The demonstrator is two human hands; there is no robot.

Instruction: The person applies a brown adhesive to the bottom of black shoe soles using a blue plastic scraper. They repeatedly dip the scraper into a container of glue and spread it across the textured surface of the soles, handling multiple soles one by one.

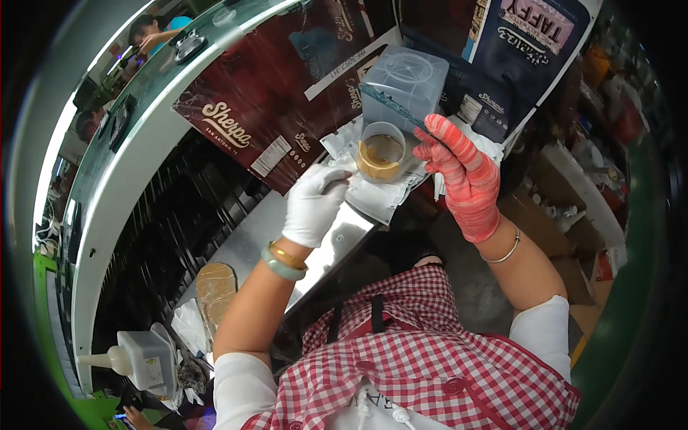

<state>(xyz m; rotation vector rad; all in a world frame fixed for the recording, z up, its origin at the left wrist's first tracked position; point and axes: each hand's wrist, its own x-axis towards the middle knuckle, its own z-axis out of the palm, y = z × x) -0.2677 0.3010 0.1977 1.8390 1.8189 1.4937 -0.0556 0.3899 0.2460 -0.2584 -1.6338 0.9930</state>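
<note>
My left hand (314, 204), in a white glove, is closed with its fingertips pinched together beside a round translucent cup (382, 130). What they hold, if anything, is hidden against the white paper. The cup has yellowish-brown tape or residue around its lower part. On the other side of it, my right hand (464, 175), in a pinkish-red knit glove, is raised. Its thumb and fingers grip a thin, dark, brush-like tool (394, 106) with a rough teal length, slanting up to the left above the cup.
A clear lidded plastic box (405, 75) stands behind the cup. Crumpled white paper (380, 197) lies under the cup on a metal surface (333, 244). Maroon cardboard (269, 93) and dark blue cardboard (527, 57) wall the far side. A squeeze bottle (143, 360) is at lower left.
</note>
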